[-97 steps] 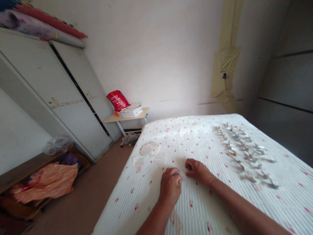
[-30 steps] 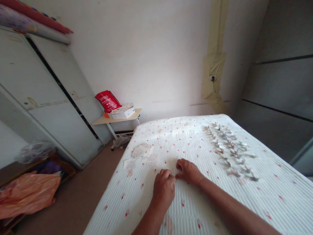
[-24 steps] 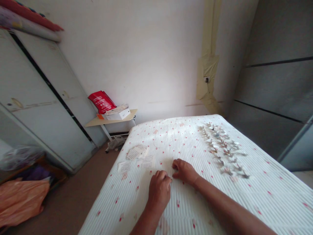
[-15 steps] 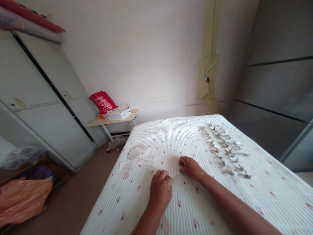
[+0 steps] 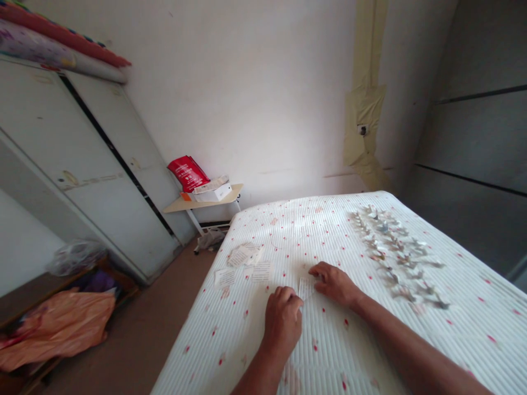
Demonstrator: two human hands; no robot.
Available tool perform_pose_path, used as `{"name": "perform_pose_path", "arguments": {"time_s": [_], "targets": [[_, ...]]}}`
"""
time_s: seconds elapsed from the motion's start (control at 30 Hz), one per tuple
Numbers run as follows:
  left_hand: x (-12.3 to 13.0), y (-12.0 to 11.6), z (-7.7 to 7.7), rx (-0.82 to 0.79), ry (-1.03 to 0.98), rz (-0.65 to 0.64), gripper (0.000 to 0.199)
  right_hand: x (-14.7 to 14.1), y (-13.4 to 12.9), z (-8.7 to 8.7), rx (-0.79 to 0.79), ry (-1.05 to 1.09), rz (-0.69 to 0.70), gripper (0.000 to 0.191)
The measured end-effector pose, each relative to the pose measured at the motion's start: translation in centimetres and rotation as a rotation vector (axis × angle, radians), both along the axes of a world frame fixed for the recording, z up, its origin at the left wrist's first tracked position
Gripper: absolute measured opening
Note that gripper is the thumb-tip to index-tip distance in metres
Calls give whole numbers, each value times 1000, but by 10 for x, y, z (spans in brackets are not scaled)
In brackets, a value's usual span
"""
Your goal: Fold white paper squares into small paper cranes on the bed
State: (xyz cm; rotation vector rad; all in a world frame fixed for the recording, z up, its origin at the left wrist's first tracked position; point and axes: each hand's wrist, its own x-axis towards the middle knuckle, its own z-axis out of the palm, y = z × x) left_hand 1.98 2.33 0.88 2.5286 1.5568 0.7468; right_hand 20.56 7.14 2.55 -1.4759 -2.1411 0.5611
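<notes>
Faintly printed, unreadable paper (image 5: 305, 288) lies between hands (image 5: 284, 318) (image 5: 334, 282).

Red-dotted white bed (image 5: 304, 219) with printed papers (image 5: 246, 254) and rows of small folded figures (image 5: 401, 257)

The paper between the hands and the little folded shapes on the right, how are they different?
The paper looks mostly flat; the folded shapes have bits sticking up. The paper is one piece; the folded shapes are many, in rows. The paper is between the left hand and right hand; the folded shapes sit apart from both. Both look pale.
</notes>
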Motion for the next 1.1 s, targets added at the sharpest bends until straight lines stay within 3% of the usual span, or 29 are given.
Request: {"name": "perform_pose_path", "arguments": {"time_s": [0.37,0.87,1.1], "targets": [[1,0,3,6,-12,108,28,-6,-2,-4,38,-118,20,31],[0,0,4,2,-39,68,24,-8,-6,0,53,-91,10,16],[2,-3,6,42,-91,56,33,-7,-6,1,88,-42,62,14]]}}
